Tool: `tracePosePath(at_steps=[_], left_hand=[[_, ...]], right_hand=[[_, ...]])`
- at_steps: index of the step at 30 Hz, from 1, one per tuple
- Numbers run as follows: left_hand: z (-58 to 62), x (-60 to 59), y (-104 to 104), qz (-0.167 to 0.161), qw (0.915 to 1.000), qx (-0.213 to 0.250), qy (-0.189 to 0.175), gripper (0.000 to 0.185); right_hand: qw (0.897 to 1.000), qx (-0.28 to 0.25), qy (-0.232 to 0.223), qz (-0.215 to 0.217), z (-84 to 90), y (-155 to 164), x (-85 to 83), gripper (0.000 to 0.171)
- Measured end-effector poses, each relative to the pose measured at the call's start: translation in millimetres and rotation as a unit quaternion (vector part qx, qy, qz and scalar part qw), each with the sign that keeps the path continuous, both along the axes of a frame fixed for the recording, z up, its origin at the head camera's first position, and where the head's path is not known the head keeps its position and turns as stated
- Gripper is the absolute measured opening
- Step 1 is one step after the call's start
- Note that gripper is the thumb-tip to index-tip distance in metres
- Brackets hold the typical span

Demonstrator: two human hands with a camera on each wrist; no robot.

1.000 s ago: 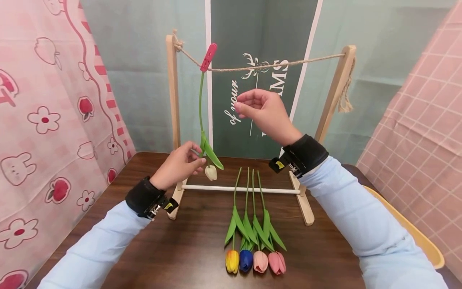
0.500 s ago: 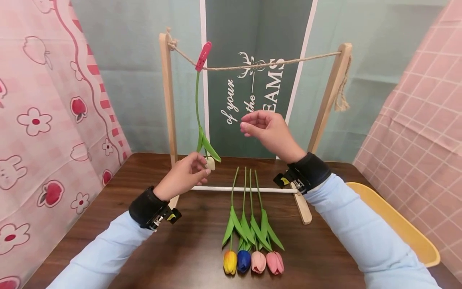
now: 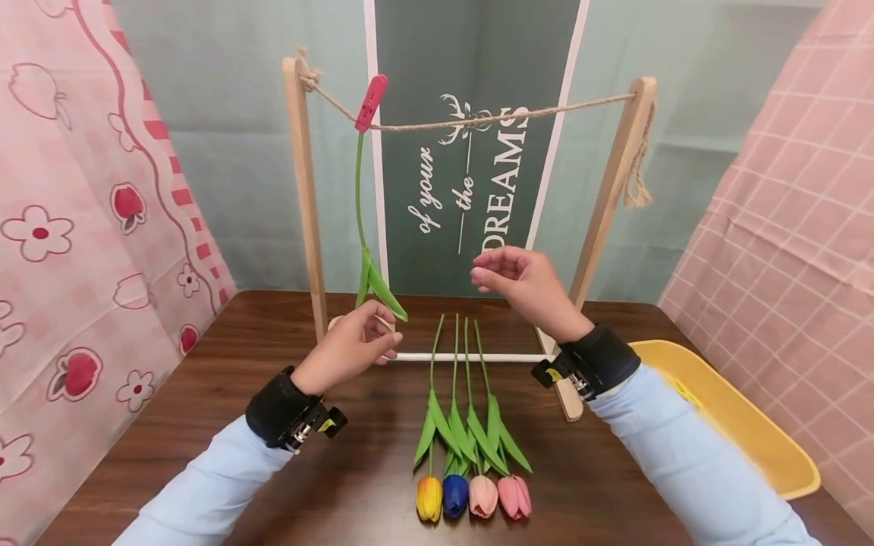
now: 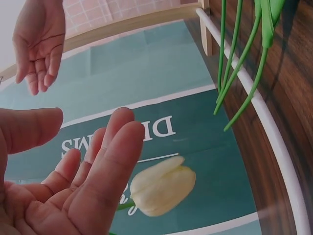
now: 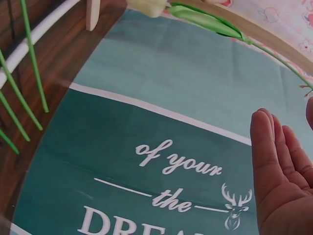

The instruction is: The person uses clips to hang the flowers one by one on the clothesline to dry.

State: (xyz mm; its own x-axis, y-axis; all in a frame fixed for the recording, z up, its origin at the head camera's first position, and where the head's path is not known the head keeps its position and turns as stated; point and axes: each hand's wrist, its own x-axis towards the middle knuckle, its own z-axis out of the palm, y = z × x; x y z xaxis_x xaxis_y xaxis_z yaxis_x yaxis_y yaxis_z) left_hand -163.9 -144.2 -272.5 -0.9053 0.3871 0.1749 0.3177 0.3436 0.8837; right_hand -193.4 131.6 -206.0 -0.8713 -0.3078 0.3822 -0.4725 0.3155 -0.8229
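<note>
Evidently empty, the left hand, fingers loosely bent, is above the left end of the white rod, just beside the white tulip, which hangs bloom-down, long axis vertical. Also empty, the right hand, fingers relaxed, is above the rod's right end, farther from that bloom. Lower, four tulips lie across the rod, blooms toward the person.

Right hand dropped further below rope, toward far edge of table. Left hand lower too, now hiding bloom in head view.
</note>
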Motion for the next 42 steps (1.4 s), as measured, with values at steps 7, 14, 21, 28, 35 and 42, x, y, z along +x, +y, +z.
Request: tracePosePath(at_steps=[7,14,21,28,35,42], left_hand=[[-9.5,-2.9,3,-0.004,0.9999,0.013,0.002,0.024],[-23.0,-3.1,5,0.002,0.9997,0.022,-0.009,0.026],[-35.6,-6.1,12,-0.010,0.9994,0.023,-0.023,0.024],[-45.6,-9.0,16,-0.022,0.9989,0.029,-0.031,0.025],[-51.0,-9.0,16,-0.035,0.9985,0.032,-0.028,0.023],[-55.5,-13.0,19,-0.057,0.9974,0.027,-0.036,0.023]], right_hand=[[1.000,-0.005,-0.019,0.002,-18.4,9,3.8,0.022],[0.999,0.014,-0.039,-0.003,-34.7,21,5.1,0.021],[0.997,0.052,-0.043,-0.032,-43.6,39,14.1,0.024],[0.995,0.056,-0.056,-0.055,-51.6,55,24.1,0.028],[0.994,0.049,-0.063,-0.075,-63.6,70,33.3,0.028],[0.992,0.054,-0.058,-0.102,-72.6,86,42.3,0.029]])
